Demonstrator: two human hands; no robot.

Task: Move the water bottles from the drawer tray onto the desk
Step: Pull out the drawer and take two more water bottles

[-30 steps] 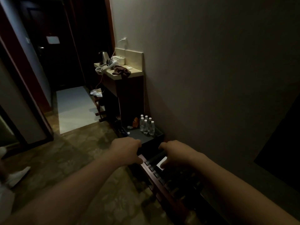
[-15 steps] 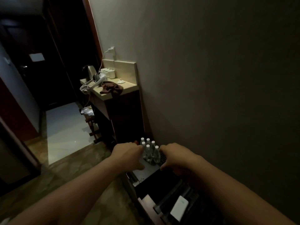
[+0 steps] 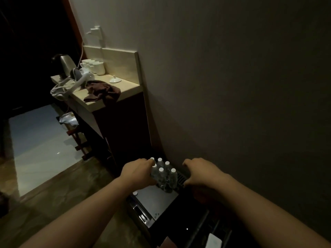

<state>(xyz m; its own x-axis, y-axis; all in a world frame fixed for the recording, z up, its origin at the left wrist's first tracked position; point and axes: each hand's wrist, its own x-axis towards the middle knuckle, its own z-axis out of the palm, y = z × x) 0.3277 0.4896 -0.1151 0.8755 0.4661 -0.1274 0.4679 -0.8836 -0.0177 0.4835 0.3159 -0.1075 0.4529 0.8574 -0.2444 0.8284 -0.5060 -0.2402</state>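
I see the water bottles (image 3: 163,175) standing upright in a tight cluster, six white caps showing, on the grey drawer tray (image 3: 154,199) low against the wall (image 3: 223,86). They sit at the tray's far end, with bare grey surface in front of them and a small white cap-like thing (image 3: 135,193) near the tray's left edge.

My left hand (image 3: 137,173) is pressed against the left side of the cluster, its fingers (image 3: 147,162) curled round the nearest bottles and reaching up by the left-most caps. It looks closed on them, though how many bottles it holds I cannot tell. My right hand (image 3: 200,171) is just to the right of the bottles, apart from them, knuckles up and fingers bent down over the dark slatted edge (image 3: 180,178) beside the tray. Whether it grips that edge or only rests there I cannot tell, as the fingertips are hidden.

Further out, up and left, stands the bench (image 3: 114,92), a pale stone top on a dark cabinet with a raised back panel. On it lie a dark brown cloth (image 3: 103,91), a white hair dryer (image 3: 78,81) with its coiled cord, a metal kettle (image 3: 63,64), a row of white cups (image 3: 94,66) and a small white round object (image 3: 115,80). A white plug and cable (image 3: 97,32) hang on the wall above. Left of the bench, the floor (image 3: 41,140) shows a pale lit patch.
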